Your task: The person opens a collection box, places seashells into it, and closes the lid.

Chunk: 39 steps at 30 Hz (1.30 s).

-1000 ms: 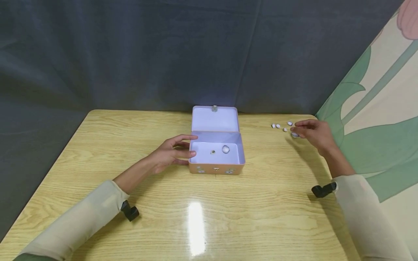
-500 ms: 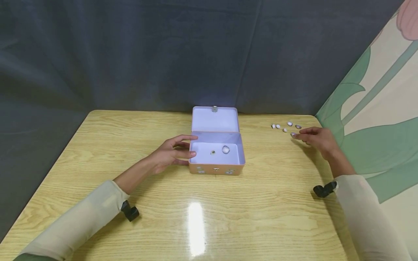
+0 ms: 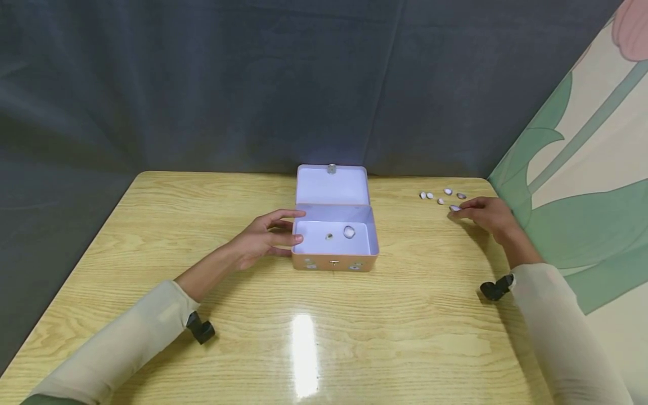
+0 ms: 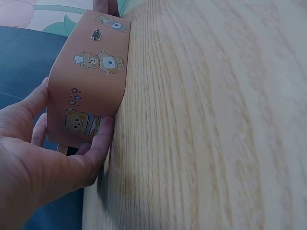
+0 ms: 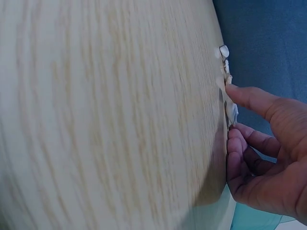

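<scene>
Table (image 3: 152, 225): we are working at a pale wooden top; the tin box is sitting at its middle, and we place everything else by that box.
Left hand (image 3: 263, 239): we are bracing the box's left end with it, thumb on the near corner and fingers curled round the side wall; the left wrist view shows this grip (image 4: 72, 143) on the bear-printed wall.
Tin box (image 3: 335, 247): it is standing open, lid tipped up at the back, with two small shells (image 3: 349, 232) lying on its white floor.
Right hand (image 3: 483, 214): well to the right of the box and a little behind it, we are pressing a fingertip down on the nearest white shell (image 3: 454, 208); thumb and finger are not closed round it, so nothing is pinched.
Loose shells (image 3: 440, 196): more are lying in a short row just beyond that hand, further right of the box.
Step in hand: we judge that we are picking up the next shell.
Next move: it calls for closing thumb and forefinger on so small a piece, lifting it clear, and carrying it left over the box's rim while we are holding the box.
</scene>
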Tool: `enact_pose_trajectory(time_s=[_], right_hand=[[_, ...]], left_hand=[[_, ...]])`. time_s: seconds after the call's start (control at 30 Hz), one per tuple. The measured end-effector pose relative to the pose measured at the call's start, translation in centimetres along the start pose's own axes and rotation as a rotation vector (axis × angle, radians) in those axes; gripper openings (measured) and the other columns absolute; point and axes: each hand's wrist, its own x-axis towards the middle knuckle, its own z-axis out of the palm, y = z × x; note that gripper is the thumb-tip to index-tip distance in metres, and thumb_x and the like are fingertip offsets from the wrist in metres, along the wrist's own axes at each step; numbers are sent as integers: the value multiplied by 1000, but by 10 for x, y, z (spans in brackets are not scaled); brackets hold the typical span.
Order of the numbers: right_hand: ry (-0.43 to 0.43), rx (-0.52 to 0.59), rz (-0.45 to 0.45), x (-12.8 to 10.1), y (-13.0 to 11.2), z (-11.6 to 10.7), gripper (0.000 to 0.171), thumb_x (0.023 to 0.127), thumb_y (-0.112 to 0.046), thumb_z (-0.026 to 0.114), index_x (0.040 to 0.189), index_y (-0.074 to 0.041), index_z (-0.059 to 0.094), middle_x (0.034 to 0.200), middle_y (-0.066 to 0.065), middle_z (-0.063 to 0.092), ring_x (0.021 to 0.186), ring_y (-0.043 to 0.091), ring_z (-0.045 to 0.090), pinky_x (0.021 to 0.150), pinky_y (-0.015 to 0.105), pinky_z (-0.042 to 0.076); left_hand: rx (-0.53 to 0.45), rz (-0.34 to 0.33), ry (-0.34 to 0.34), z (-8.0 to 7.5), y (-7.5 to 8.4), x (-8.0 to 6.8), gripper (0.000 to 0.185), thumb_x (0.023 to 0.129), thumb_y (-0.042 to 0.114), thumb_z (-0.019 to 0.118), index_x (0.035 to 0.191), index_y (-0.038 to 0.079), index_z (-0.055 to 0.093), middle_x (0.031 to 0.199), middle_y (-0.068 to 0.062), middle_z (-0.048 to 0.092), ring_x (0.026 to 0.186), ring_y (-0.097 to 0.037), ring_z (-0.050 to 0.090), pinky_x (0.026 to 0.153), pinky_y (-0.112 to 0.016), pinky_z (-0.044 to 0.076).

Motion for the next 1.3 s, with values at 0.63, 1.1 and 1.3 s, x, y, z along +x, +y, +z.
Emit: enact_pose_trajectory(time_s=[0.63,1.1,1.3], right_hand=[[54,25,-38,3,5,2,51,106,-37,80,136,3,69,107,-24,61,101,8,56,80,20,52],[136,160,-75,4,0,8,58,106,-30,81,146,9,65,85,-38,63,83,-11,64,74,14,58],[160,222,-115,3,-6,12,53,104,-20,81,143,13,65,85,-36,66,80,-13,65,71,11,58]], left_hand=[[-14,-5,4,-1,-1,0,68,106,3,77,168,15,53,159,-26,46,120,-27,69,102,-41,70],[-16,-11,2,1,0,0,69,106,3,76,169,14,51,161,-27,45,118,-23,69,102,-41,70],[-13,-9,8,1,1,0,68,106,3,76,168,15,53,160,-26,46,119,-23,69,103,-42,70]])
